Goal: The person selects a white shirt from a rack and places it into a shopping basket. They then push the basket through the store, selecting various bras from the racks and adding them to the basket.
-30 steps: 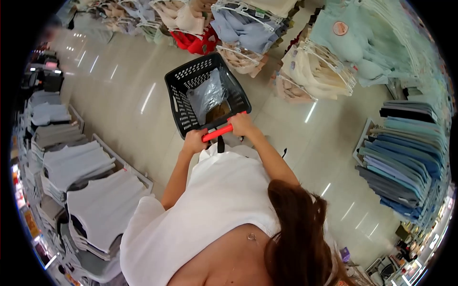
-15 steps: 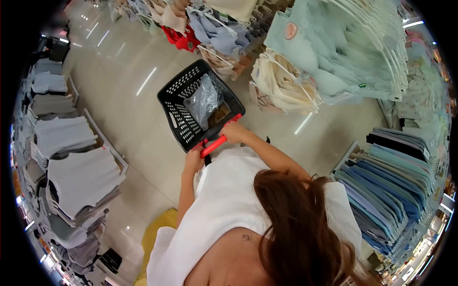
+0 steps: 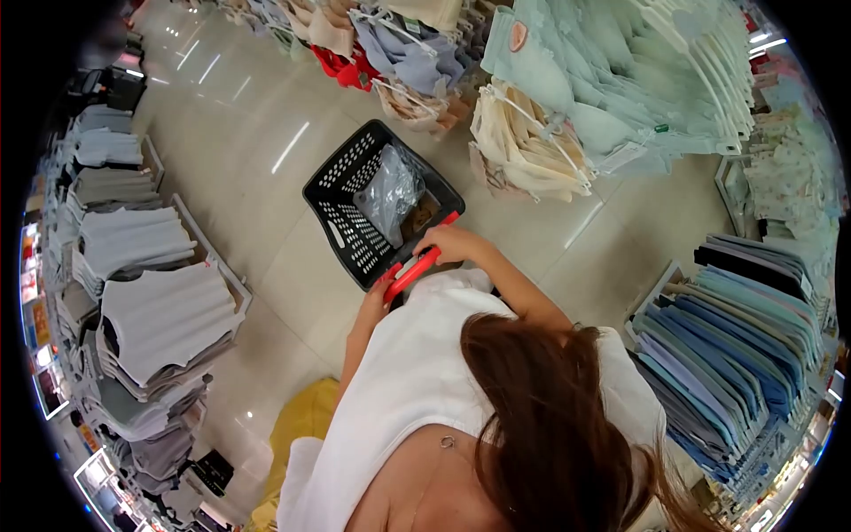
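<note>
A black perforated shopping basket with a red handle is in front of my body. My left hand is closed at the lower left end of the handle. Near its upper right end, my right hand has its fingers wrapped round the red bar. Inside the basket lies a crumpled clear plastic bag, with something brown beside it at the bottom.
Racks of white and grey tops line the left side. Pale green bras and cream ones hang ahead. Blue and green garments hang at right. Something yellow is by my left side, above the shiny tiled floor.
The basket and both hands sit slightly lower and further right in view. The left racks have shifted right, and the hanging bras ahead have shifted slightly. Both hands keep their grip on the handle.
</note>
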Available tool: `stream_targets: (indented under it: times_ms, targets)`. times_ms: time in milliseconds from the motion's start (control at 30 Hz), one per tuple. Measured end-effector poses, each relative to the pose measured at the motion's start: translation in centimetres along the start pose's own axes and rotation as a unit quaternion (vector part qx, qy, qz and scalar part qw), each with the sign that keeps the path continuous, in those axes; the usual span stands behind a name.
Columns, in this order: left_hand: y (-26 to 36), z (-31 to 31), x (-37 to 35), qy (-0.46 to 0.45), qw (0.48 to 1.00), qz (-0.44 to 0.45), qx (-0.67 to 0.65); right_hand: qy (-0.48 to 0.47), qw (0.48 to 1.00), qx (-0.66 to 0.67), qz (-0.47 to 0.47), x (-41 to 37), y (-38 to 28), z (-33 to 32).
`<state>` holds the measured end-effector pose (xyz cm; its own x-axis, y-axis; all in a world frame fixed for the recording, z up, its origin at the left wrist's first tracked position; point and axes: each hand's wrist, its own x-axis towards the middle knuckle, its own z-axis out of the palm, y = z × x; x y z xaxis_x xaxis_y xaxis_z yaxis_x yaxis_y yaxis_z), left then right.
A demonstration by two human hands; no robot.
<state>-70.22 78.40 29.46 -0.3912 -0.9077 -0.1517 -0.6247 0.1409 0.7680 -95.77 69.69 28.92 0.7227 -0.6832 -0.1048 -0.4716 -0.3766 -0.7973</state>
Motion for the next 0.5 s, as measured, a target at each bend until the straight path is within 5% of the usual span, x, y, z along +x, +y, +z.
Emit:
stream_targets:
  times_ms: [67,167,200,233,267,300,333,400,467,500]
  targets:
    - [-0.1,-0.1,-1.0,0.033,0.999,-0.022,0.002,0.107,0.962,0.240,0.073,-1.8,-3.7,-4.6]
    - [-1.1,0.1,-1.7,0.070,0.997,-0.018,-0.007,0.318,0.921,0.213,0.069,-6.6,-10.2,-14.4]
    - [-1.0,0.2,-1.9,0.103,0.994,-0.023,-0.029,0.454,0.887,0.083,0.024,-8.6,-12.3,-17.0]
    - [0.5,-0.6,-1.7,0.083,0.995,-0.053,-0.015,0.544,0.837,-0.033,0.050,-10.9,-11.0,-18.9]
    - [1.8,-1.4,-1.1,0.084,0.995,-0.049,-0.019,0.665,0.738,0.103,-0.056,-11.8,-13.7,-21.2]
    - [3.0,-2.0,-0.5,0.107,0.992,-0.031,-0.057,0.738,0.672,0.017,-0.050,-13.0,-15.4,-23.5]
    - [4.0,-2.6,0.1,0.129,0.987,-0.015,-0.095,0.778,0.620,-0.070,-0.074,-14.0,-15.9,-25.6]
    - [6.1,-4.1,1.2,0.148,0.980,0.012,-0.134,0.772,0.606,-0.153,-0.119,-15.4,-16.0,-29.0]
    - [8.4,-5.6,2.5,0.166,0.958,0.047,-0.228,0.683,0.632,-0.358,0.075,-16.0,-16.7,-30.7]
    - [9.5,-6.1,3.3,0.194,0.948,0.071,-0.243,0.686,0.627,-0.362,0.071,-15.9,-16.8,-31.2]
